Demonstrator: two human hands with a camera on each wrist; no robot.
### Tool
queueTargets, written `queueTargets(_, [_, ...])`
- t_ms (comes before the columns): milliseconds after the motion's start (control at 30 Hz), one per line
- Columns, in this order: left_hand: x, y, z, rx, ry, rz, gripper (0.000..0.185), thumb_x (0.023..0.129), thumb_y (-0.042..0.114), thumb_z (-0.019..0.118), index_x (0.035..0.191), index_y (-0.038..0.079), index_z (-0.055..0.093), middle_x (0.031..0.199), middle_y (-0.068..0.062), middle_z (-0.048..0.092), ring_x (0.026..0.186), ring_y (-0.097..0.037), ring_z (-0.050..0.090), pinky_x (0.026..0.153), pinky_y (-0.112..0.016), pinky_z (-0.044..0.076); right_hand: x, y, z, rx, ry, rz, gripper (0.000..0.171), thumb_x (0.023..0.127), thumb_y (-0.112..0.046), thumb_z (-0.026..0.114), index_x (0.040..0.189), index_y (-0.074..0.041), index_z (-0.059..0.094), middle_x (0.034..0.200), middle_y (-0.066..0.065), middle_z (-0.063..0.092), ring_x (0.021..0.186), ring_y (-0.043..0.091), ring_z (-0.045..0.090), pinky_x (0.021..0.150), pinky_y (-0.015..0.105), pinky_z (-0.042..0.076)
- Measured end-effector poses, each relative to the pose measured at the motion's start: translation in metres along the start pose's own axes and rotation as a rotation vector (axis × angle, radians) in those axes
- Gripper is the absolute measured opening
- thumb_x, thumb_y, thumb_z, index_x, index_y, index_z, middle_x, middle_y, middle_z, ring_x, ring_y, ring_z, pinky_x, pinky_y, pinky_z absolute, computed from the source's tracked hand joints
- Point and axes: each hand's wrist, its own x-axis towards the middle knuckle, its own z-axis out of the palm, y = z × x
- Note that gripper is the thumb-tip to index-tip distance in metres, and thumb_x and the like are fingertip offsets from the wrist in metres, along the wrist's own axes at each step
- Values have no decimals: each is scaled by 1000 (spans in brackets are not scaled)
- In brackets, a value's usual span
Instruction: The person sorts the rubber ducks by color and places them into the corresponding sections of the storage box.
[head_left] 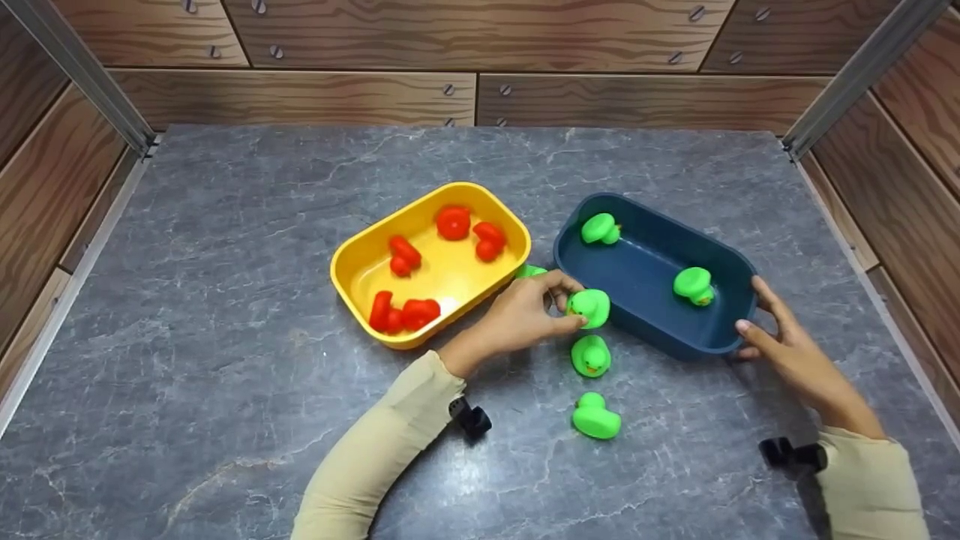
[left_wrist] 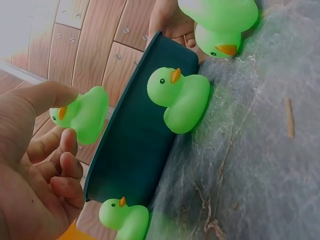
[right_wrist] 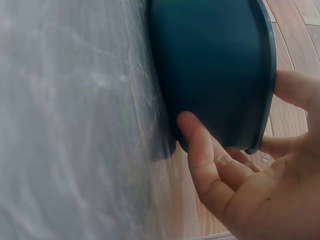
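Observation:
My left hand (head_left: 574, 304) pinches a green rubber duck (head_left: 591, 307) just outside the left rim of a dark blue tray (head_left: 720, 341). In the left wrist view the same duck (left_wrist: 82, 115) sits between thumb and fingers (left_wrist: 67, 145). Two green ducks (head_left: 694, 285) lie inside the blue tray. Two more green ducks (head_left: 591, 355) stand on the table below the held one. Another green duck (head_left: 531, 271) peeks out behind my left hand. My right hand (head_left: 750, 306) grips the blue tray's right end, thumb (right_wrist: 197, 145) on the outer wall (right_wrist: 215, 65).
A yellow tray (head_left: 352, 259) with several red ducks (head_left: 453, 223) lies left of the blue tray. The grey stone-look table (head_left: 225, 390) is walled by wooden panels (head_left: 465, 34) at the back and both sides.

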Motion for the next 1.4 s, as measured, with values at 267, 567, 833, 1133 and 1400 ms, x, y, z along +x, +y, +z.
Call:
queueTargets(267, [3, 3, 4, -94, 38, 28, 32, 83, 18, 76, 110, 7, 65, 82, 0, 57, 70, -6, 46, 63, -15, 37, 1, 2, 0, 22, 8, -7, 73, 103, -14, 43, 155, -12, -8, 145, 31, 7, 86, -5, 57, 71, 15, 52])
queueTargets(567, [12, 7, 13, -184, 91, 30, 32, 83, 16, 75, 112, 8, 64, 85, -5, 60, 67, -5, 46, 61, -15, 38, 1, 1, 2, 30, 6, -9, 73, 103, -14, 43, 155, -13, -8, 144, 30, 8, 86, -4, 58, 71, 15, 53])
queueTargets(833, [22, 8, 17, -214, 169, 44, 32, 83, 15, 74, 112, 7, 64, 82, 2, 57, 66, -5, 45, 60, -14, 38, 0, 0, 2, 28, 16, 8, 72, 103, -16, 43, 155, -14, -7, 143, 29, 10, 78, -1, 60, 70, 15, 53])
queueTargets(1133, [31, 7, 20, -206, 210, 3, 33, 83, 17, 74, 113, 9, 63, 83, 2, 57, 68, -5, 47, 63, -14, 40, 0, 0, 1, 28, 16, 21, 73, 103, -17, 43, 155, -15, -8, 144, 30, 8, 78, -1, 60, 71, 15, 52])
queueTargets(1400, [36, 9, 21, -186, 224, 1, 33, 83, 19, 74, 113, 11, 63, 84, 4, 56, 69, -4, 48, 64, -13, 41, 1, 1, 2, 36, 25, 5, 72, 103, -15, 44, 155, -13, -6, 141, 27, 11, 77, 1, 61, 70, 15, 53])
